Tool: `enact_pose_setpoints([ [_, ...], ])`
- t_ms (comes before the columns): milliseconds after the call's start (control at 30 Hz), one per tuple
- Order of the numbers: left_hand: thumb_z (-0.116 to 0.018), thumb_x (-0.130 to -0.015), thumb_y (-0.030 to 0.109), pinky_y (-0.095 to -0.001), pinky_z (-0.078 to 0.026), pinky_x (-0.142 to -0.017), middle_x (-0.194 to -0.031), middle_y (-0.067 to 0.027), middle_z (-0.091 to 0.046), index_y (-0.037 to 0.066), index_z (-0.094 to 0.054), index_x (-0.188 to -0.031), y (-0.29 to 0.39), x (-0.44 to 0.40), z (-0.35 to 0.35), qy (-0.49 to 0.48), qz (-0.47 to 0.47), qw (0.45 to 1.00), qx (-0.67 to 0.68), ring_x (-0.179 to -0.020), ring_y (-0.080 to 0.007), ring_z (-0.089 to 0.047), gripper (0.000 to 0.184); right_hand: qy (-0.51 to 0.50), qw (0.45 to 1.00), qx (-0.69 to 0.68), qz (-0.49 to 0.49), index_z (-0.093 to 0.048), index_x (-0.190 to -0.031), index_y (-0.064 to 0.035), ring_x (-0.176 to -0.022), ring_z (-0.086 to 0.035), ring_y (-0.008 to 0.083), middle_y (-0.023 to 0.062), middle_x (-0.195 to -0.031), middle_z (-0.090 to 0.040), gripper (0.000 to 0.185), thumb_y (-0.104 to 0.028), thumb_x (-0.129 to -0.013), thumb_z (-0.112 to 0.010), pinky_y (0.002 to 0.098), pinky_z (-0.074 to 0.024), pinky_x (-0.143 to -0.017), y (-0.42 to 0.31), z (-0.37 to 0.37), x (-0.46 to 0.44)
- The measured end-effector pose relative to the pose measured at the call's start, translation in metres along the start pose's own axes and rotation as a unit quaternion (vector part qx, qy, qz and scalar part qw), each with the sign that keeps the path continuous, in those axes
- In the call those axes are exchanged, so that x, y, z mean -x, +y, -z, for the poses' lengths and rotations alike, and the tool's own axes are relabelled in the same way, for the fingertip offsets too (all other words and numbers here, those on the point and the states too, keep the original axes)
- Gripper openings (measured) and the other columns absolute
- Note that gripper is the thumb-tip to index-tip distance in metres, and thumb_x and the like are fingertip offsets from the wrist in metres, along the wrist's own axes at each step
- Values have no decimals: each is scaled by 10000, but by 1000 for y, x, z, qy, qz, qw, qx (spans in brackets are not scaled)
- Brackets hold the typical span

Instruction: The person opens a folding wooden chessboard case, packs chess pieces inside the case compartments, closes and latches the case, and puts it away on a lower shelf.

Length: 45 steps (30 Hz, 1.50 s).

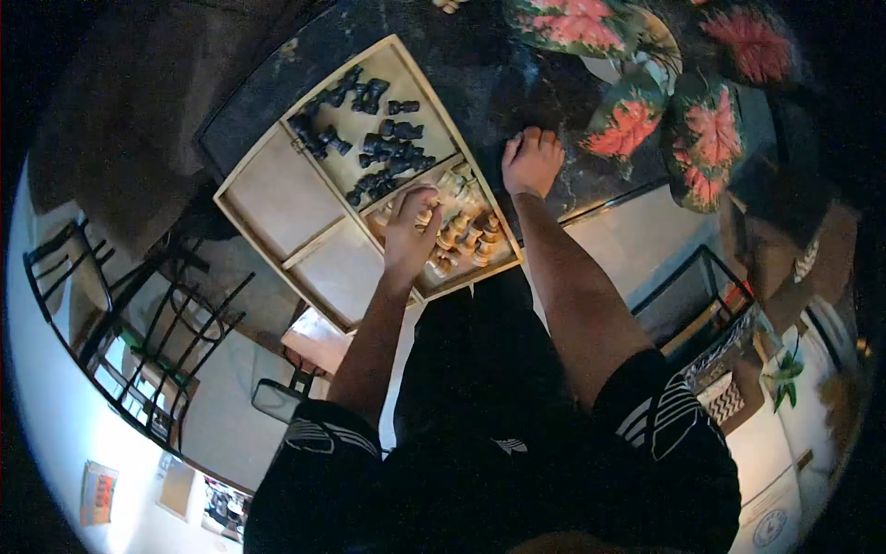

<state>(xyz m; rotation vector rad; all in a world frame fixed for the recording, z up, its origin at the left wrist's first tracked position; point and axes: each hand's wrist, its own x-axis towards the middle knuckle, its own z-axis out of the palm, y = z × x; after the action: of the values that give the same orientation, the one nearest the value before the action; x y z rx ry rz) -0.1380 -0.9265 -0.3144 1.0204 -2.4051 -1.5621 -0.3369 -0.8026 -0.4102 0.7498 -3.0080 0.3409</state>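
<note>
My left hand (411, 233) reaches into a compartment of an open wooden chess box (369, 48), its fingers curled around a light chess piece (424, 217). More light wooden chess pieces (466, 235) lie jumbled beside this hand, to its right. Dark chess pieces (392, 148) lie in the compartment beyond it, mostly tipped over. Outside the box, to its right, my right hand (533, 164) rests on the dark tabletop with its fingers curled in. I see nothing in that hand, though its palm is hidden.
Two bare compartments (286, 185) make up the left half of the box. A plant with red and green leaves (632, 115) stands at the right of the dark table (461, 28). Black metal chairs (175, 314) are at the left, and a framed piece of furniture (683, 295) is on the right.
</note>
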Motion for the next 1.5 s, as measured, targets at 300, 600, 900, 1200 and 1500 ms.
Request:
enact_pose_setpoints([
  [300, -688, -867, -8, -367, -569, -858, -1151, -103, -699, 66, -700, -1038, -14, -35, -11, 39, -120, 985, -116, -1009, -281, -679, 187, -4, 1000, -22, 1, -613, -1005, -47, -973, -559, 378, 184, -1005, -576, 247, -269, -900, -598, 511, -434, -852, -1, 5, -1],
  [600, -683, -882, 43, -415, -520, -981, -1177, -94, -704, 31, -713, -1031, -18, -38, 10, -50, -182, 964, -188, -1132, -314, -628, 152, 26, 999, -34, 7, -612, -996, -74, -965, -552, 362, 162, -995, -561, 218, -263, -889, -619, 497, -435, -850, 1, 4, 0],
  [900, -656, -892, 88, -448, -529, -926, -1131, -163, -641, 36, -650, -1151, 11, -85, 12, 42, -201, 964, -171, -1081, -360, -622, 264, 14, 999, -37, 16, -606, -1005, -63, -962, -551, 374, 174, -1012, -556, 232, -267, -894, -609, 505, -436, -834, 1, 4, 0],
  [1200, -643, -926, 113, -468, -558, -844, -1052, -165, -621, 79, -601, -1256, 49, -225, -2, 181, -171, 957, -148, -1018, -332, -639, 334, 16, 999, -31, 13, -592, -987, -50, -961, -538, 394, 188, -992, -545, 220, -257, -911, -588, 527, -428, -837, 0, 0, -1],
  [1500, -567, -1013, 375, -505, -405, -1121, -1589, -199, -314, 150, -373, -1558, 48, -328, -23, -82, -12, 889, -450, -1454, -403, -328, 621, 7, 1000, -21, 13, -603, -1042, -52, -897, -563, 379, 174, -995, -577, 290, -301, -893, -609, 518, -421, -829, 1, 2, -2],
])
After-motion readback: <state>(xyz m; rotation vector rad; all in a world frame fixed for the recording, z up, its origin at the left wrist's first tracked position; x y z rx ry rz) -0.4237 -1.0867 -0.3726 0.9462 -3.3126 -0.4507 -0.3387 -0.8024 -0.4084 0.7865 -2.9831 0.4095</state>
